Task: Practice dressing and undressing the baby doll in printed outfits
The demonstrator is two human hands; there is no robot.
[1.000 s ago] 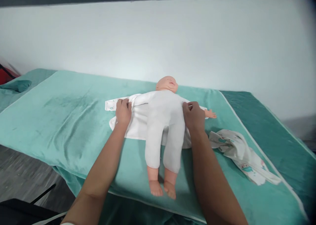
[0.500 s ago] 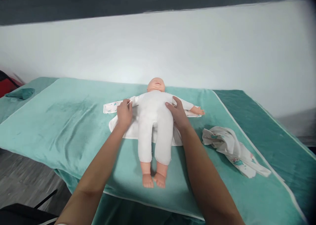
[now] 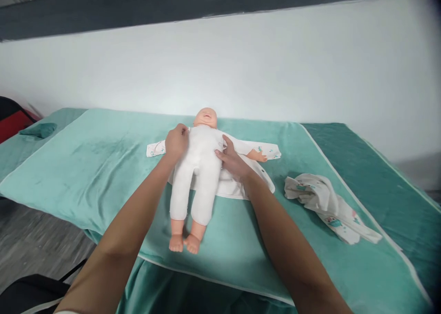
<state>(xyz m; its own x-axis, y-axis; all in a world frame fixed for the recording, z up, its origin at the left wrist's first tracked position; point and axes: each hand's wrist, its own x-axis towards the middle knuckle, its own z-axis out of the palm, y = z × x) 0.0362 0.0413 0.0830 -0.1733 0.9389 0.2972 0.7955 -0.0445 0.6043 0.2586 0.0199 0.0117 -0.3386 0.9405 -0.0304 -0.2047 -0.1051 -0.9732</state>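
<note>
A baby doll [image 3: 198, 167] in a white bodysuit lies on its back on a teal blanket [image 3: 96, 162], head toward the wall. Under it is spread a white printed garment [image 3: 241, 185], one sleeve showing at the left [image 3: 155, 148] and one at the right [image 3: 270, 151]. My left hand [image 3: 176, 142] is closed at the doll's left shoulder, pinching something I cannot make out. My right hand [image 3: 232, 160] lies flat against the doll's right side at the torso, fingers stretched out.
A crumpled white printed cloth [image 3: 327, 206] lies on the blanket to the right. A folded teal cloth [image 3: 37, 130] sits at the far left. The white wall rises behind the bed. The bed's front edge [image 3: 213, 282] is near me, with dark floor at the lower left.
The doll has slid left and tilted, its feet swinging to the left. My left hand moved from the spread garment up to the doll's shoulder. My right hand followed left against the torso.
</note>
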